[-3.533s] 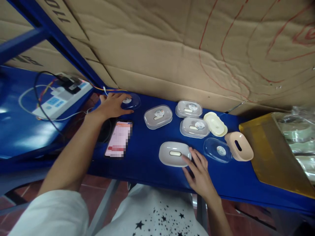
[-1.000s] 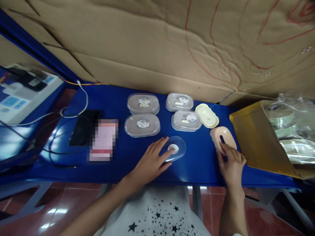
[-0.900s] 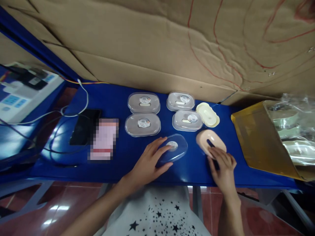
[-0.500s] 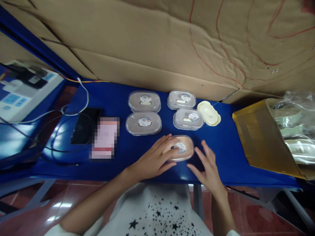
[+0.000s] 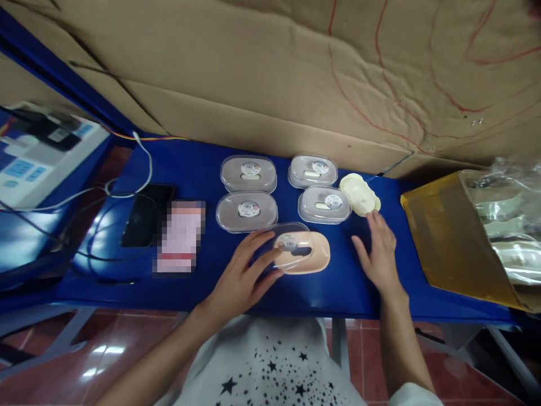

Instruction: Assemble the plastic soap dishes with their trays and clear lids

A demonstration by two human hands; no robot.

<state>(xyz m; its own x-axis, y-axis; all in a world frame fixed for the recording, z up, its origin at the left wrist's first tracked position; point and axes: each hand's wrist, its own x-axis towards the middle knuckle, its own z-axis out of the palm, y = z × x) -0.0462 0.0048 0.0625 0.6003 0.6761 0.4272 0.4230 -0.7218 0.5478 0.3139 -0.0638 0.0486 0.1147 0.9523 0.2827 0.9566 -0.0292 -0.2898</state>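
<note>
My left hand (image 5: pixel 242 276) grips a clear oval lid (image 5: pixel 282 243) with a round sticker, held tilted and shifted left over a pink oval tray (image 5: pixel 311 258) that lies on the blue table (image 5: pixel 203 169). My right hand (image 5: pixel 379 250) is open, fingers stretched toward a cream tray (image 5: pixel 359 194) at the back; the fingertips are just short of it. Several closed boxes with clear lids sit behind: two grey ones (image 5: pixel 247 211) on the left, two white ones (image 5: pixel 324 204) on the right.
A phone (image 5: pixel 181 235) and a dark device (image 5: pixel 143 214) with cables lie left of the boxes. A yellow bin (image 5: pixel 443 237) with bagged goods stands at the right. A cardboard wall (image 5: pixel 270 79) rises behind. A white machine (image 5: pixel 38 158) sits far left.
The clear lid, which sat over the pink tray half a second ago, is now lifted off to the left. My right hand left the pink tray and reached back toward the cream tray.
</note>
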